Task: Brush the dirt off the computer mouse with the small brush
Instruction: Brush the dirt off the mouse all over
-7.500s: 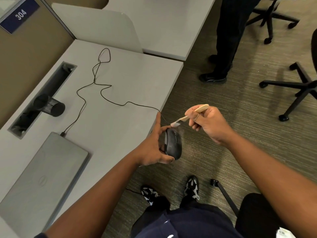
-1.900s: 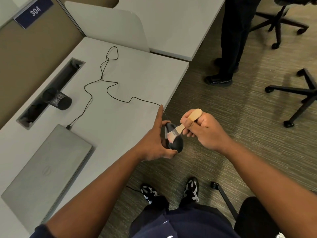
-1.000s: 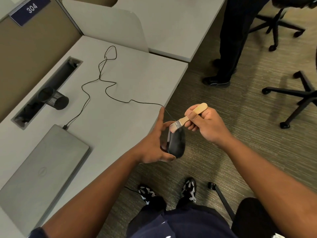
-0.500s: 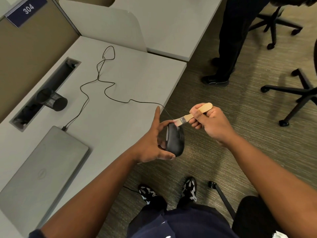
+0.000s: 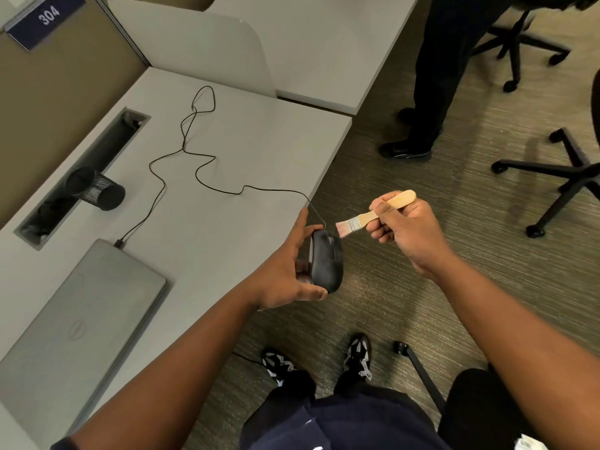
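A black wired computer mouse (image 5: 326, 261) is held in the air just past the desk's front edge, tipped on its side. My left hand (image 5: 285, 271) grips it from the left, thumb under its near end, index finger stretched along its far end. My right hand (image 5: 406, 232) grips the wooden handle of a small brush (image 5: 373, 216). The pale bristles point left and hover just above the far right end of the mouse, barely apart from it.
The mouse's thin black cable (image 5: 201, 157) snakes over the grey desk (image 5: 227, 151) to a closed grey laptop (image 5: 65, 326). A black mesh cup (image 5: 95, 190) lies by the cable slot. A person (image 5: 431, 76) stands on the carpet; office chairs (image 5: 565, 170) stand right.
My right hand has drawn the brush up and to the right, off the mouse's far end. The left hand has kept the mouse nearly still.
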A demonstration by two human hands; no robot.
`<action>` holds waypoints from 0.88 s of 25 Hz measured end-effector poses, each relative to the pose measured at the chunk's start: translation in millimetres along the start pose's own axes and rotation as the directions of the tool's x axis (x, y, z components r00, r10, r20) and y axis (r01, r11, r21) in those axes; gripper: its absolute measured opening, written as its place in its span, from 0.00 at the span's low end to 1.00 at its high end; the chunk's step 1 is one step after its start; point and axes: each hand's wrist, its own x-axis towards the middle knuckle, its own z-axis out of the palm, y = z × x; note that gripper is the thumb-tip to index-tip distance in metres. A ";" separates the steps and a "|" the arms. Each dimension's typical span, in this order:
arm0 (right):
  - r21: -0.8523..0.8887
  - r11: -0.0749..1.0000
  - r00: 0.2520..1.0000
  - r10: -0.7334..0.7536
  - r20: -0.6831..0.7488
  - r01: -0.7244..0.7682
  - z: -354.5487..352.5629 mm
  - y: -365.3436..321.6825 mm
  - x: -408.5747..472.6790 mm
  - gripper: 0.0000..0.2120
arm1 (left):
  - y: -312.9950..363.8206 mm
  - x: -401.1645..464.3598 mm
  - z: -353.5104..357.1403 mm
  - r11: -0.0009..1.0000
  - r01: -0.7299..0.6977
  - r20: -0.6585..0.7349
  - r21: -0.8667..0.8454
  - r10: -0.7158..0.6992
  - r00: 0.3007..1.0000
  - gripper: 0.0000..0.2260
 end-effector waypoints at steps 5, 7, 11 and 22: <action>-0.042 0.998 0.999 0.036 0.025 -0.035 2.6 0.6 -1.6 0.06 | -3.2 3.1 1.7 0.999 -0.003 0.016 0.035 0.002 1.000 0.58; -0.041 0.998 0.997 0.056 0.049 -0.054 3.9 0.4 -2.5 0.07 | -4.0 3.9 1.9 0.999 -0.001 0.015 0.045 0.000 1.000 0.56; -0.029 0.998 0.996 0.054 0.066 -0.052 2.9 -3.0 -4.0 0.08 | -5.2 5.8 3.0 0.998 0.004 0.013 0.069 -0.005 1.000 0.56; -0.086 0.996 0.994 0.038 0.102 -0.029 5.1 -4.4 -4.7 0.08 | -11.7 12.1 6.2 1.000 0.013 -0.034 0.016 -0.012 0.999 0.54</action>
